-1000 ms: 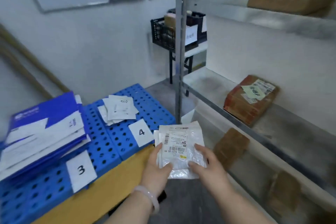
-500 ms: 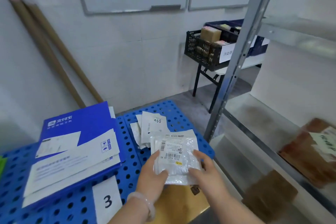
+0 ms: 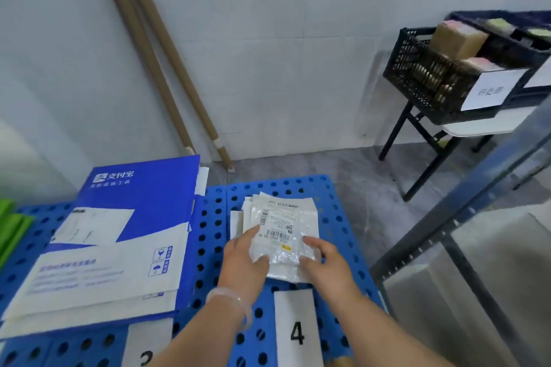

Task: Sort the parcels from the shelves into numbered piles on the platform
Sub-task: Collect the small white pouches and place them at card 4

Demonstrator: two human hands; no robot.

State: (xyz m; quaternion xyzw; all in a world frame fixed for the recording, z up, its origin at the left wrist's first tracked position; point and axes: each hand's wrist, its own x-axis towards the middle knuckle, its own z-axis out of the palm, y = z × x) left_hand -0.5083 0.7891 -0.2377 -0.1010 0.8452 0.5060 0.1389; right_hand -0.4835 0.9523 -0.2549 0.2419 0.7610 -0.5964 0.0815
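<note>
Clear parcel at pile 4, both hands on it.
Left of the white paper card printed 4 (image 3: 296, 328): stack of flat blue-and-white mailers (image 3: 119, 241) on the blue perforated plastic platform (image 3: 334, 205). Just behind the card: left hand (image 3: 244, 259) pinches the near left edge of the clear plastic parcel with a barcode label (image 3: 283, 232), thumb on top. The parcel overlies a small pile of white envelopes (image 3: 238, 219). Right hand (image 3: 326, 267) pinches its near right corner. Far right of the card: black mesh crate (image 3: 429, 74).
</note>
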